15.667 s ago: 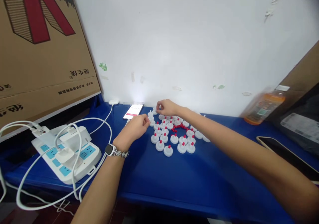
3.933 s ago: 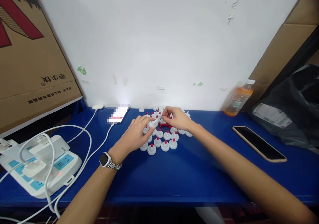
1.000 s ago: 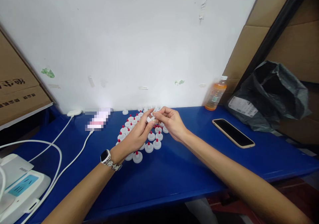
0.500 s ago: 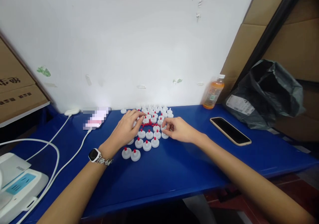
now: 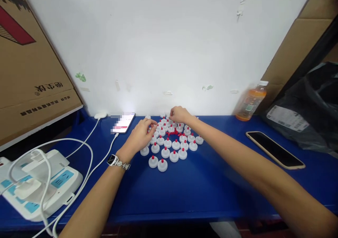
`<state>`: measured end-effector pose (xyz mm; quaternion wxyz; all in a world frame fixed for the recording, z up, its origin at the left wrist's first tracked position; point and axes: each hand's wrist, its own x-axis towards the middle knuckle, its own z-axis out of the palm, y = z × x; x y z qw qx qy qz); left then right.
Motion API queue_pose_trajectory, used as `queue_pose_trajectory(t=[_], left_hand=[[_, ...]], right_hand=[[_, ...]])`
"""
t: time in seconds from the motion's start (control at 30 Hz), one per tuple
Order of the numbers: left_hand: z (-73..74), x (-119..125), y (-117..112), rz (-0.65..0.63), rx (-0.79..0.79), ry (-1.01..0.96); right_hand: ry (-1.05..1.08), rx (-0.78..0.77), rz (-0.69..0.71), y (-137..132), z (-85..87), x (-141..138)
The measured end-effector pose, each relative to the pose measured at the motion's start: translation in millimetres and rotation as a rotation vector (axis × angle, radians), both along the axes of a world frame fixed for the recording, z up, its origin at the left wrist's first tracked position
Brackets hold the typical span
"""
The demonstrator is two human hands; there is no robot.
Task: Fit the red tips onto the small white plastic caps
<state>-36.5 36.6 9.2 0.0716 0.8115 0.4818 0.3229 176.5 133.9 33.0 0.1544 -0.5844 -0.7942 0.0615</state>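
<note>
On the blue counter (image 5: 200, 192), by the white wall (image 5: 169, 47), lots of round white caps (image 5: 162, 166) sit close together. Most that I can see have a small red top. Loose red bits (image 5: 173, 132) lie in the middle, with caps around them. The right hand (image 5: 171, 117) reaches to the back caps, near the wall. Its fingers are curled and close together, but I cannot tell if they pinch anything. The left hand (image 5: 156, 126) is by the left side of the caps. Its fingers are bent, with the thumb near them. It may have something tiny; I cannot tell.

I think the step now is reaching for one cap at the back. From here, a good grab would need a small, soft pinch, so that the caps beside it don't tip.
</note>
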Motion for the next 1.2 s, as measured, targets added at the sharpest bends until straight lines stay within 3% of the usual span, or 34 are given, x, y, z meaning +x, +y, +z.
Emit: queue_pose_trajectory(t=[0.13, 0.27, 0.37, 0.47, 0.57, 0.73, 0.87, 1.07, 1.2], left_hand=[[0.7, 8, -4, -0.01, 0.019, 0.023], [6.6, 24, -16, -0.01, 0.109, 0.005], [8.2, 36, -23, -0.045, 0.131, 0.011], [5.4, 39, -24, -0.082, 0.083, 0.066], [1.6, 35, -21, -0.099, 0.066, 0.089], [0.7, 31, -21, -0.114, 0.051, 0.067], [2.2, 35, -25, -0.142, 0.049, 0.066], [1.4, 35, -25, -0.172, 0.064, 0.085], [2.3, 36, -25, -0.175, 0.047, 0.073]], right_hand=[[0.04, -0.006, 0.013, 0, 3.6, 2], [0.344, 0.119, 0.091, -39, 14.7, 13], [0.608, 0.003, 0.275, -73, 17.5, 18], [0.733, -0.08, 0.366, -92, 12.3, 22], [0.611, -0.002, 0.3, -93, 4.6, 28], [-0.062, 0.07, 0.236, -82, -1.9, 34], [-0.298, 0.079, 0.2, -78, -3.7, 27], [-0.276, 0.083, 0.227, -75, -10.9, 27], [0.002, 0.095, 0.187, -80, -14.1, 34]])
